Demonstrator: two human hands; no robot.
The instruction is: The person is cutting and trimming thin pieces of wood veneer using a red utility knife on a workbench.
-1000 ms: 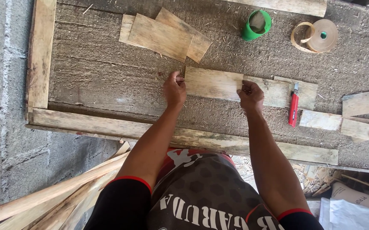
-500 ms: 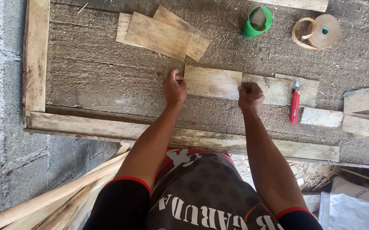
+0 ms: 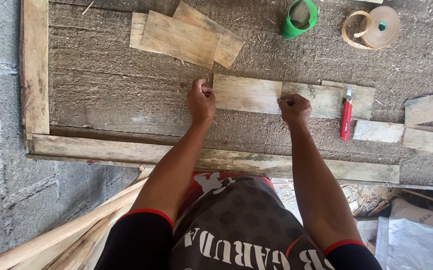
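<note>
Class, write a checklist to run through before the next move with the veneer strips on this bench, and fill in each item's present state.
1. Left hand at the left end of the left strip: ok.
2. Right hand at the seam where the right strip meets it: ok.
3. Strips flat on the bench: ok.
4. Red knife clear of both hands: ok.
5. Knife blade retracted: cannot tell.
6. Tape roll free of the strips: ok.
</note>
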